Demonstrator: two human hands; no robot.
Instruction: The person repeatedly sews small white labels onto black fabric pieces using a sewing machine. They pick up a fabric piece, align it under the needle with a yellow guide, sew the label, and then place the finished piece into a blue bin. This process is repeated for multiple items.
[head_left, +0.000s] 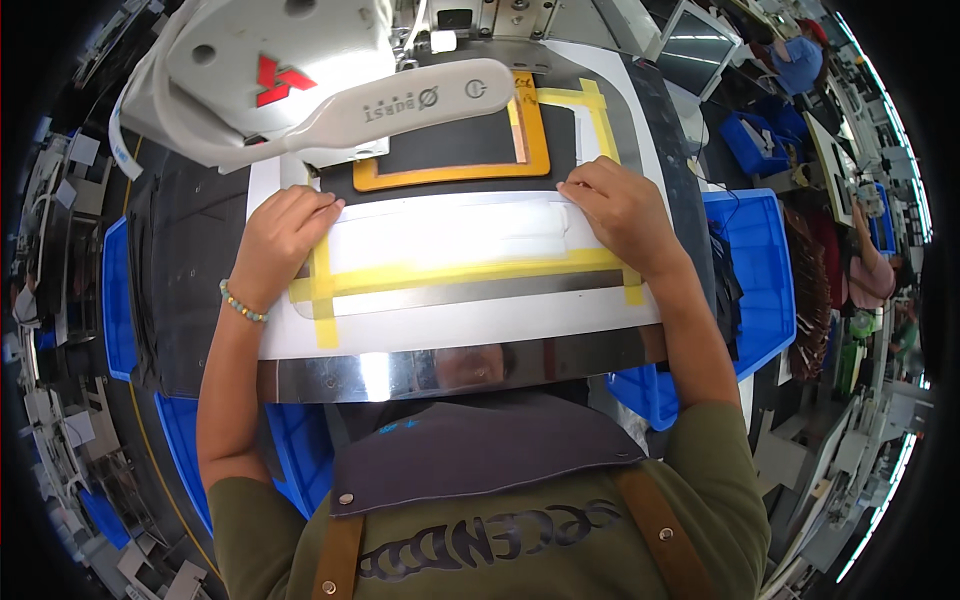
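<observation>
A dark flat sheet (450, 192) lies on a white board (440, 232) edged with yellow tape (470, 270). My left hand (285, 245) is closed in a pinch at the left end of the sheet's near edge. At the right end of that edge, my right hand (625, 215) pinches too, thumb and fingers together. Both forearms reach in from below, with a beaded bracelet (243, 303) on the left wrist. Just beyond the sheet's near edge is an orange rectangular frame (455, 180), partly covered by the pale machine's arm.
The large pale machine head (270, 70) and its rounded long handle (400, 105) hang over the far side. A shiny metal edge (460, 370) borders the table nearest me. Blue bins (760, 270) stand right and left. Other people (800, 62) sit at the far right.
</observation>
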